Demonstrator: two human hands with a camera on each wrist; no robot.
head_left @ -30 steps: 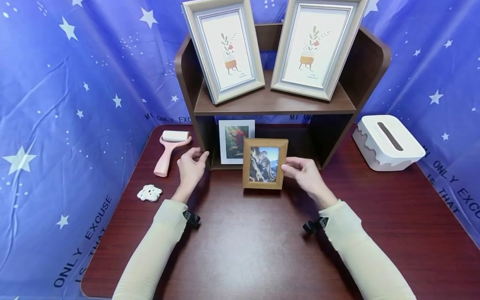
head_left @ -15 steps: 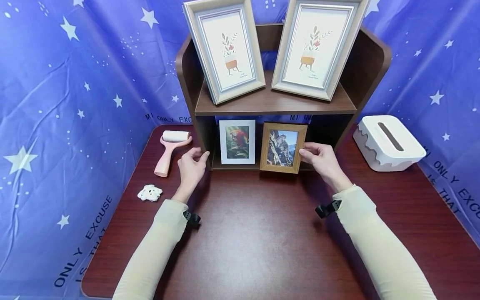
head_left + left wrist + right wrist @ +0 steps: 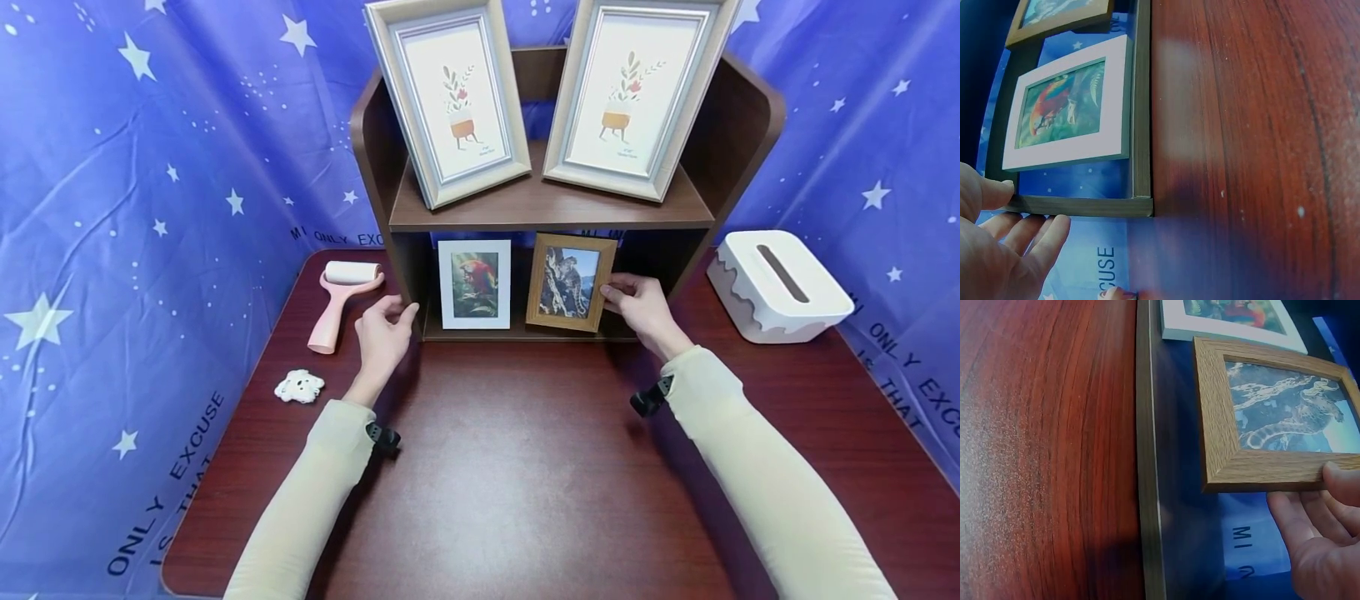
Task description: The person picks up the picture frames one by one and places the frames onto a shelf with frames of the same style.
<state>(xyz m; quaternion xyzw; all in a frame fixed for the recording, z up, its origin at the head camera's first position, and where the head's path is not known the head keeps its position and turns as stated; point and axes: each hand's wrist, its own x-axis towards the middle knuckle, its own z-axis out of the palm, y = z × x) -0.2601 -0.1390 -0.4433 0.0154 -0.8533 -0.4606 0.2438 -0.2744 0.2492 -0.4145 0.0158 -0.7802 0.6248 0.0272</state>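
My right hand [image 3: 645,312] pinches the right edge of a brown wooden picture frame [image 3: 533,287] with a snow leopard picture. The thumb lies on its front and the fingers behind, as the right wrist view shows. This frame stands slightly tilted in the lower compartment of a dark brown desktop shelf [image 3: 551,215]. Left of it, a white picture frame [image 3: 447,287] with a parrot picture stands upright in the same compartment. My left hand [image 3: 382,337] grips the shelf's left side panel [image 3: 1079,205], thumb inside and fingers outside.
Two large silver-beige picture frames [image 3: 517,137] [image 3: 551,158] lean on the upper shelf. A pink lint roller [image 3: 330,321] and a small white dog-shaped item [image 3: 299,386] lie at the left. A white tissue box [image 3: 817,312] stands at the right, and a blue starry curtain [image 3: 150,275] surrounds the table.
My right hand has carried the wooden picture frame rightward and back, from in front of the shelf into its lower compartment, right of the white frame. The left hand has stayed still.
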